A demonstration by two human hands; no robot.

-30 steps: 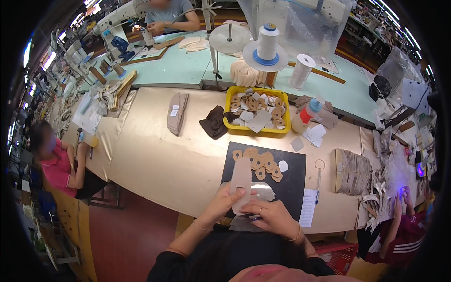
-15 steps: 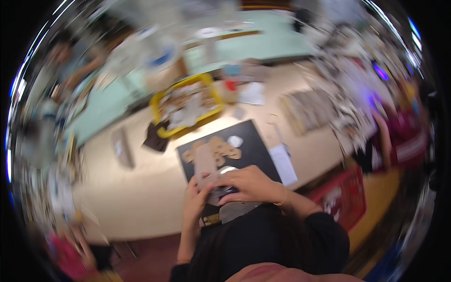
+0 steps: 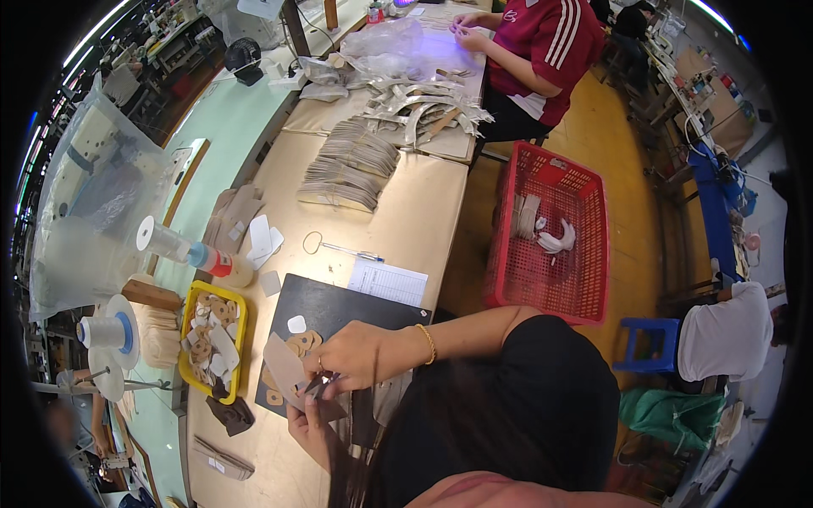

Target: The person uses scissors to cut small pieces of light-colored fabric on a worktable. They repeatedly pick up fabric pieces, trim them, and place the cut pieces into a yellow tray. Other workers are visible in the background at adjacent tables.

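In my left hand is a flat taupe fabric piece, tilted up above the near part of the black mat. The thumb and fingers of that hand close on its lower end. My right hand, with a ring and a bracelet, is closed on small metal scissors, whose blades lie against the fabric piece. The fingers partly hide the scissors. Small tan cut-outs with holes and a white patch lie on the mat beyond the hands.
Left of the mat stands a yellow basket of scraps, near thread cones. Ahead lie bundled taupe strips, a paper sheet and a pen. A red crate stands on the right. A co-worker sits beyond.
The view has swung to the right, so the table now runs upward and the red crate shows fully. Both hands stay on the taupe piece; the scissors now show between the right fingers.
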